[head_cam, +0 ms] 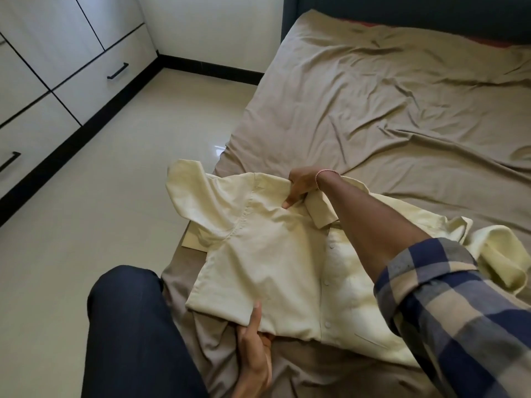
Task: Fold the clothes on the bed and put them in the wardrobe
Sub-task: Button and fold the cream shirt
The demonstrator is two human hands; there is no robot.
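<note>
Midway through folding: right hand pinches the cream shirt at its shoulder, 12 o'clock, left hand grips the hem at 6 — next, probably, carry that side inward.

I take bed as anchor: rumpled brown sheet, dark headboard at far end. Left of bed, glossy pale tiled floor, bright glare spot just beside bed edge. Across floor from bed, white wardrobe, black seams, black bar handles. White wall left of headboard, black skirting along its foot and under wardrobe.
</note>
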